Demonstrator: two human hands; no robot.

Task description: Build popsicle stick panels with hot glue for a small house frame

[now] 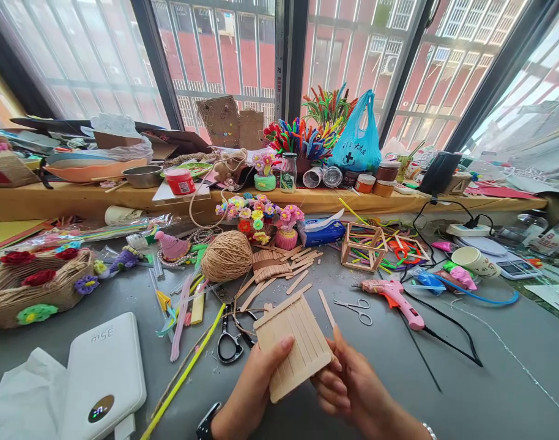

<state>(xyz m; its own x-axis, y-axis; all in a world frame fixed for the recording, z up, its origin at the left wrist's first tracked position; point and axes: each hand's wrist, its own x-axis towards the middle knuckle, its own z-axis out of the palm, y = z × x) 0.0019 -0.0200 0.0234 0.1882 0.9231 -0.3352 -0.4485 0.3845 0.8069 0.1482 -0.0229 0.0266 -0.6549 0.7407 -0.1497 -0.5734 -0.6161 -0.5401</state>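
Observation:
My left hand (pixel 256 379), with a dark watch at its wrist, grips a flat panel (pixel 293 348) of pale craft sticks laid side by side, its thumb across the front. Crosswise sticks run along the panel's top and bottom edges. In my right hand (pixel 353 379), a single craft stick (pixel 326 308) points up and left from the fingertips. The curled fingers of that hand are close against the panel's lower right corner; whether they also grip it is partly hidden. Small scissors (pixel 357 309) lie just beyond the right hand. Black-handled pliers (pixel 230 342) rest left of the panel.
A pink glue gun (pixel 401 302) with a black cord lies at right, near an open stick frame (pixel 362 245). Loose craft sticks (pixel 302 263) and a twine ball (pixel 227 256) sit behind the panel. A white power bank (pixel 105 360) lies at left.

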